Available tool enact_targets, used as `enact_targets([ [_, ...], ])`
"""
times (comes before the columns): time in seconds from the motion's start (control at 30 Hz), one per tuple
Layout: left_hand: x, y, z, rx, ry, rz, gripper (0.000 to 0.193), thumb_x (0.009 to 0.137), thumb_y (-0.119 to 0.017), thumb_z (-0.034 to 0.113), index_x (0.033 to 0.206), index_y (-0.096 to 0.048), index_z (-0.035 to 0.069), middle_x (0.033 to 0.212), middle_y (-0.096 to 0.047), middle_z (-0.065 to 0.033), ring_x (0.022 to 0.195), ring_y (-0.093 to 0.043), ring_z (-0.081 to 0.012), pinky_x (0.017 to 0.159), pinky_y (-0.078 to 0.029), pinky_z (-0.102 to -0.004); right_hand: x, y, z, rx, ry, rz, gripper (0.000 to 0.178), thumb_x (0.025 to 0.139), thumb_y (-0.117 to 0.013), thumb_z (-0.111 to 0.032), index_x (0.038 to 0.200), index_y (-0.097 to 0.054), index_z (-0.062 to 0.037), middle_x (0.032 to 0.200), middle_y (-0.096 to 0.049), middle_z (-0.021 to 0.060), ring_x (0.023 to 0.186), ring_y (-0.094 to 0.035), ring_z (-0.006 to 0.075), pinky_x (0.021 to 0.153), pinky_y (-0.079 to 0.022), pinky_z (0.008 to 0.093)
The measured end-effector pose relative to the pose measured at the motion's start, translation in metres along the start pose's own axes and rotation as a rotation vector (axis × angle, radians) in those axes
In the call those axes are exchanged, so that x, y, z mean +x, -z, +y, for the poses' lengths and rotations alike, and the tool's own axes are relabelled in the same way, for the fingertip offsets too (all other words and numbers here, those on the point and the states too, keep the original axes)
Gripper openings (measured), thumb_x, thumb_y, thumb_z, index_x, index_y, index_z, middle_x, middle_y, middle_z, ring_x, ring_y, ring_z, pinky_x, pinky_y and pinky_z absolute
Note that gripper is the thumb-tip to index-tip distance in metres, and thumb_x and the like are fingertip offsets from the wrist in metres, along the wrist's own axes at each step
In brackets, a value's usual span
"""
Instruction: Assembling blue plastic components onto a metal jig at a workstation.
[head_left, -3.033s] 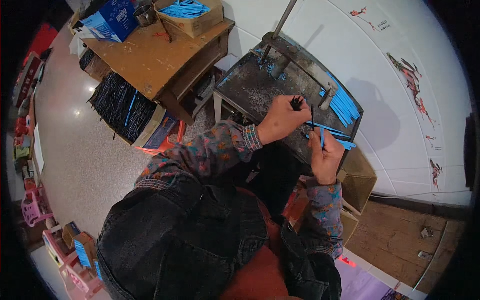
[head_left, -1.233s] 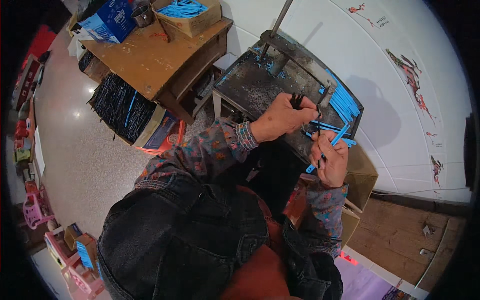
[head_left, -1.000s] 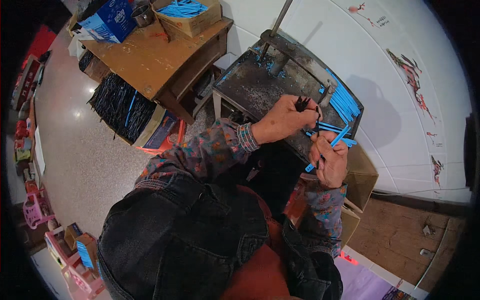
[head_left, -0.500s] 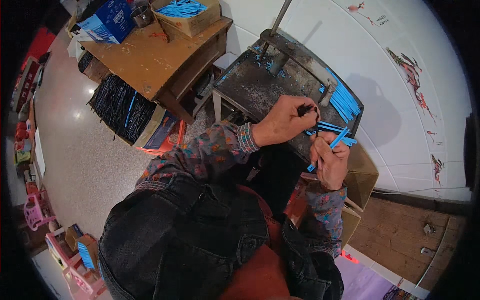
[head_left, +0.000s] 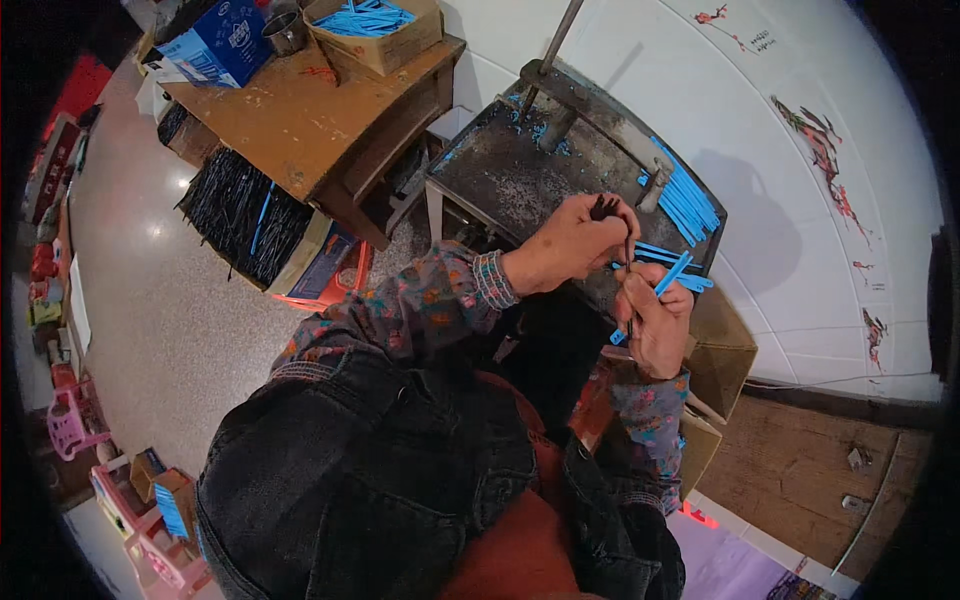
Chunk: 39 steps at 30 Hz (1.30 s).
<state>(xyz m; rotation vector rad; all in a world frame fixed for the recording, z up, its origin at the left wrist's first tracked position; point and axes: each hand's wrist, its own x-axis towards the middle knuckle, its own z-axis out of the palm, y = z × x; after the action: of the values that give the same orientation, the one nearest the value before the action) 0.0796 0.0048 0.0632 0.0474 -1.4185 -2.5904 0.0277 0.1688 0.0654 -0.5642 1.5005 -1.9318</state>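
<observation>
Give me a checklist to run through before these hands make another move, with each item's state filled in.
1. Left hand gripping the black strips: ok, their tips fan out above the fist.
2. Right hand gripping a blue strip: ok, it slants up past the fingers.
3. Single black strip between the hands gripped at both ends: cannot tell, the fingers cover its ends.
4. Pile of blue strips lined up: ok, mostly side by side along the worktable's right edge.
5. Worktable free of debris: not ok, blue scraps lie around the metal post.
</observation>
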Motion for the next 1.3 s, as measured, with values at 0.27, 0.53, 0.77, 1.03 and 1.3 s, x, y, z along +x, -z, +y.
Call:
enact_targets([
  [0.27, -0.0004, 0.0002, -0.0021, -0.137, 0.124, 0.033, 0.01, 0.084, -0.048, 0.009, 0.082, -0.058, 0.007, 0.068, -0.058, -0.0004, 0.04, -0.033, -0.0036, 0.035, -0.022, -0.0174, 0.0031, -0.0074, 0.0051, -0.015, 0.046, 0.052, 0.019, 0.086, -0.06, -0.012, 0.094, -0.062, 0.0053, 0.053, -0.052, 0.0028, 0.04, -0.037, 0.0061, 0.038, -0.029, 0.0175],
  [0.53, -0.0023, -0.0039, -0.0103, 0.059, 0.007, 0.07, 0.009, 0.084, -0.053, 0.01, 0.082, -0.061, 0.007, 0.065, -0.057, 0.0009, 0.041, -0.034, -0.003, 0.036, -0.024, -0.0169, 0.0039, -0.0087, -0.0012, 0.011, 0.062, 0.09, 0.019, 0.088, -0.059, -0.012, 0.094, -0.061, 0.005, 0.052, -0.05, 0.0028, 0.038, -0.035, 0.0061, 0.037, -0.029, 0.018],
  [0.77, -0.0018, -0.003, -0.0064, 0.048, -0.124, 0.11, 0.011, 0.083, -0.058, 0.01, 0.089, -0.066, 0.006, 0.065, -0.059, 0.0011, 0.043, -0.036, -0.0026, 0.038, -0.026, -0.016, 0.0023, -0.0099, -0.0024, 0.054, 0.049, 0.046, 0.019, 0.089, -0.058, -0.013, 0.093, -0.06, 0.0047, 0.05, -0.047, 0.003, 0.037, -0.033, 0.0063, 0.036, -0.029, 0.0186],
  [1.03, -0.0017, -0.0002, -0.0043, 0.084, -0.143, 0.095, 0.015, 0.082, -0.058, 0.008, 0.093, -0.066, 0.004, 0.067, -0.061, -0.0008, 0.044, -0.037, -0.0028, 0.038, -0.027, -0.015, 0.0002, -0.0079, -0.0026, 0.035, 0.017, 0.044, 0.018, 0.089, -0.057, -0.013, 0.093, -0.06, 0.0051, 0.05, -0.047, 0.0033, 0.037, -0.033, 0.0061, 0.036, -0.029, 0.0188],
  [1.3, -0.0026, -0.003, -0.0019, -0.017, -0.096, 0.077, 0.015, 0.081, -0.058, 0.006, 0.093, -0.066, 0.002, 0.073, -0.066, -0.0056, 0.043, -0.037, -0.0029, 0.038, -0.028, -0.0148, -0.0004, -0.0078, -0.004, 0.027, 0.018, 0.038, 0.018, 0.089, -0.056, -0.012, 0.093, -0.06, 0.0054, 0.049, -0.047, 0.0032, 0.036, -0.032, 0.0059, 0.036, -0.029, 0.0185],
])
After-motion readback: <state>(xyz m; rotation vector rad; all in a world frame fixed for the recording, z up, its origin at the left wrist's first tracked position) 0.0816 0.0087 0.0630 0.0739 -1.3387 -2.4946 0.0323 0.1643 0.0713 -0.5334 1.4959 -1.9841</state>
